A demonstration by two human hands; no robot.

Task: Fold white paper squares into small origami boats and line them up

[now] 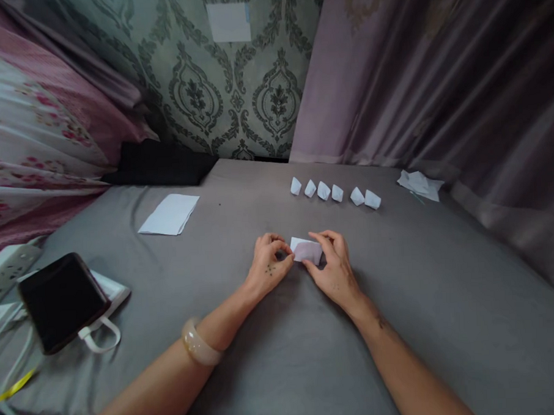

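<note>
The left hand (pixel 270 266) and the right hand (pixel 332 272) both grasp a small folded white paper strip (pixel 306 251), their fingers curled in and pinching it from either end. The strip sits just below the centre of the frame, held close above a grey fabric bedsheet (pixel 446 298). A translucent pale bangle (pixel 201 342) circles the left wrist. Beyond the hands, a row of six small pointed folded white paper pieces (pixel 336 192) sits across the sheet, with a slight gap before the last two. At the upper right lies a loose pile of white paper scraps (pixel 419 185), and left of centre lies a flat white paper sheet (pixel 169 214). At the lower left, a glossy black rectangular phone (pixel 63 302) rests on a white packet (pixel 118 294), just beside a white power strip (pixel 8 271)
</note>
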